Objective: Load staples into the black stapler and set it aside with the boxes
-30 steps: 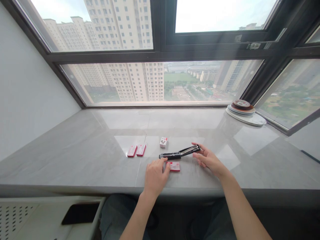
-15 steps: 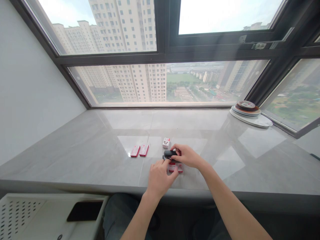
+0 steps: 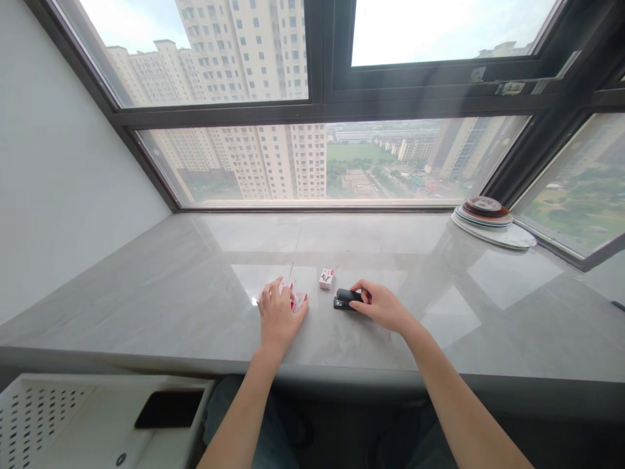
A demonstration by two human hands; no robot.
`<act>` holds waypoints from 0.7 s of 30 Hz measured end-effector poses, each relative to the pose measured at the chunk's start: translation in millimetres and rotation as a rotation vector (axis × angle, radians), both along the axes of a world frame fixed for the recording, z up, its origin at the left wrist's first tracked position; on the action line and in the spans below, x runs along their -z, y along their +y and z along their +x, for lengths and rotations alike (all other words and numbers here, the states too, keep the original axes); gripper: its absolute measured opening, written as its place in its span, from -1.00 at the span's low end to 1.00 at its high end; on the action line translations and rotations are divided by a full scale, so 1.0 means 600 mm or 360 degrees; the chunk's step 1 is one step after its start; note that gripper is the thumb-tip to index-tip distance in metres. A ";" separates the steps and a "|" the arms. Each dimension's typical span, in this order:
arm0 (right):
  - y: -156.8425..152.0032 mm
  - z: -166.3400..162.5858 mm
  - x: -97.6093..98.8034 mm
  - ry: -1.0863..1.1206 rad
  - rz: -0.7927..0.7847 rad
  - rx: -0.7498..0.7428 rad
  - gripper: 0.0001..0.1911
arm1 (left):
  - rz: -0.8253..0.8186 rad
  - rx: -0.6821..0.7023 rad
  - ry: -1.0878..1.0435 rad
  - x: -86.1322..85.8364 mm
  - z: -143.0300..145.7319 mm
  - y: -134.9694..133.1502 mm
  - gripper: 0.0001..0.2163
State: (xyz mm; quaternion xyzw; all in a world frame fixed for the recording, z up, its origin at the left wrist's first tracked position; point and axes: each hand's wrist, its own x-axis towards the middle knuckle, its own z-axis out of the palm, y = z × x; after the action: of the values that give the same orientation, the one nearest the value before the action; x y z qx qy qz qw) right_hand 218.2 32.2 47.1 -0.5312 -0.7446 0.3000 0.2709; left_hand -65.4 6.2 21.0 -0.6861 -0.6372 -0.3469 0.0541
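Observation:
My left hand [image 3: 279,319] is curled over flat red-and-white packets [image 3: 286,285] on the counter. One packet with a clear part [image 3: 299,299] is between its thumb and fingers; the hand hides much of the group. To the right, my right hand [image 3: 383,307] grips the rear end of a black stapler [image 3: 346,298] between thumb and fingers. The stapler lies on or just above the counter, pointing left. A small white box [image 3: 326,279] with a dark picture and red marks stands behind it, touched by neither hand.
The grey marbled counter [image 3: 390,251] runs up to a dark-framed window. Stacked plates [image 3: 484,215] sit at the back right corner. Below the front edge, at left, a white perforated tray [image 3: 97,417] holds a dark phone-like slab [image 3: 168,409].
My left hand has carried the packet from in front of the stapler leftward to the other packets. My right hand has shifted slightly right with the stapler.

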 end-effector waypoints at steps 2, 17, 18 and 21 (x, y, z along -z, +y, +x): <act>-0.001 -0.001 0.001 0.0002 0.0006 0.0019 -0.74 | -0.0019 0.0069 -0.0002 0.002 -0.009 0.022 -0.83; -0.002 -0.004 0.016 0.0021 -0.0018 0.0163 -0.73 | -0.0188 0.0219 -0.0276 0.020 -0.003 -0.071 -0.83; -0.002 -0.004 0.016 0.0024 -0.0024 0.0161 -0.73 | -0.0180 0.0213 -0.0255 0.020 -0.003 -0.073 -0.81; -0.004 -0.003 0.016 0.0042 -0.0025 0.0159 -0.74 | -0.0132 0.0151 -0.0147 0.023 -0.009 -0.073 -0.66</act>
State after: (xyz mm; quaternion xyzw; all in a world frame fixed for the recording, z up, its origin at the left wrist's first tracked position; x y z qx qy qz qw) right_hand 216.1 29.7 37.5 -0.5658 -0.7112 0.2988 0.2912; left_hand -70.9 -37.7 7.2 -0.7005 -0.6197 -0.3535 -0.0203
